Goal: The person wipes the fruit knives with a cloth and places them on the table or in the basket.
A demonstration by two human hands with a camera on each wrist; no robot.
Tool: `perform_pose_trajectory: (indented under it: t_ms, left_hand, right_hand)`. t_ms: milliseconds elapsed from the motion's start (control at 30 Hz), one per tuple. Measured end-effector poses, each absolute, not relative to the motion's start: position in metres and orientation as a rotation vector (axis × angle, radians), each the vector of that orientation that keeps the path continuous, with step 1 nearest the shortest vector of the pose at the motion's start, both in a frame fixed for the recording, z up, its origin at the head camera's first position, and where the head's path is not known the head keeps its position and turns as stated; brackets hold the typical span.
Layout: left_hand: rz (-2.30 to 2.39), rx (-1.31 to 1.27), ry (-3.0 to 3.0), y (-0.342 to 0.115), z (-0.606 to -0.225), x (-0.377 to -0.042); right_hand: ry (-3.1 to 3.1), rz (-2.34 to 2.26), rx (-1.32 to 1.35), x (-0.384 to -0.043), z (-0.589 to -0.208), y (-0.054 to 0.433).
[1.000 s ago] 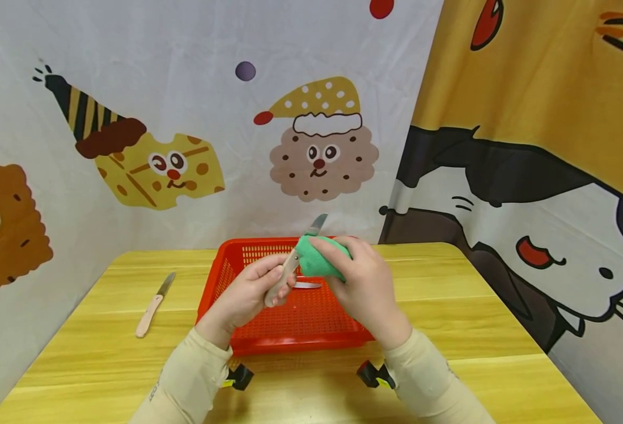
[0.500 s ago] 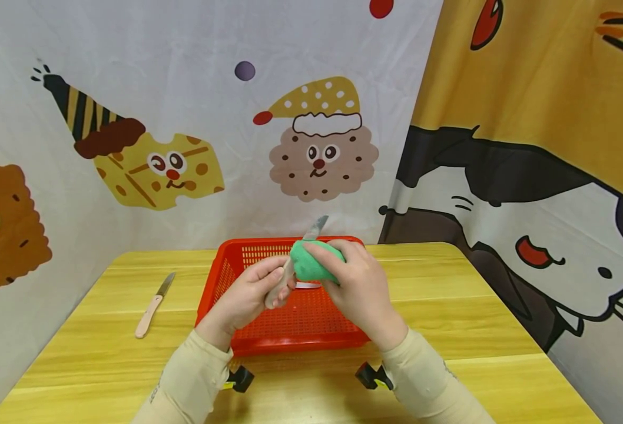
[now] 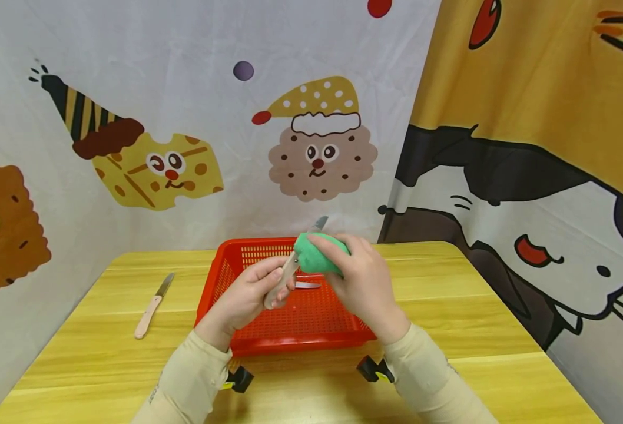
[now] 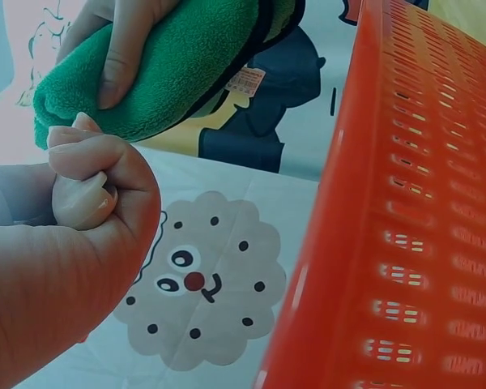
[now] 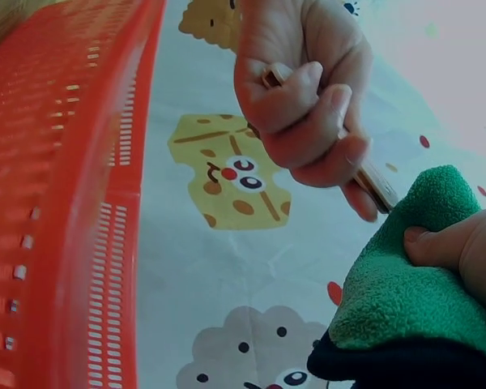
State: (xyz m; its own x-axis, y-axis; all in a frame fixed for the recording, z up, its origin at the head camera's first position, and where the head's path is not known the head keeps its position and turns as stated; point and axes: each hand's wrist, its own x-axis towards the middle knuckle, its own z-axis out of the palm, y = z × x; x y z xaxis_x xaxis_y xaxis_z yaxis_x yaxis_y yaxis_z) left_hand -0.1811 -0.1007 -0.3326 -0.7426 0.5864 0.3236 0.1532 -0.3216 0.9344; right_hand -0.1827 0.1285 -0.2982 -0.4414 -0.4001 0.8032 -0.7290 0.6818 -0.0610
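Observation:
In the head view my left hand [image 3: 258, 285] grips the pale wooden handle [image 3: 284, 281] of a small knife, whose blade tip [image 3: 320, 224] points up and away. My right hand [image 3: 367, 280] holds a folded green towel [image 3: 317, 254] against the blade and covers most of it. The right wrist view shows the towel [image 5: 425, 275] as fluffy, with a dark edge, close to the handle's front end [image 5: 377, 188]. In the left wrist view, my curled left fingers [image 4: 105, 158] surround the handle's butt [image 4: 83, 201].
Below both hands stands a red perforated plastic basket [image 3: 301, 340] with another knife [image 3: 307, 285] lying in it, partly hidden. To the basket's left, a wooden-handled knife [image 3: 155, 306] lies on the wood-grain table [image 3: 449, 306]. A printed curtain [image 3: 184, 70] hangs behind the table.
The towel slid down the blade toward the handle half a second ago, then back up toward the tip. My left hand and the knife stay nearly still.

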Motion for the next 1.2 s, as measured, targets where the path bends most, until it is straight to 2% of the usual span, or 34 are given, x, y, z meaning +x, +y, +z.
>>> perform_pose_trajectory:
  t_ms: [700,1200]
  left_hand:
    - [2.130,0.916,1.608,-0.096,-0.334,-0.180]
    - [2.117,0.875,1.626,-0.094,-0.334,-0.178]
  right_hand:
    - [-2.027,0.536,0.733,-0.198,-0.291,0.151]
    - [-2.056,0.537,0.688,-0.196,-0.292,0.157]
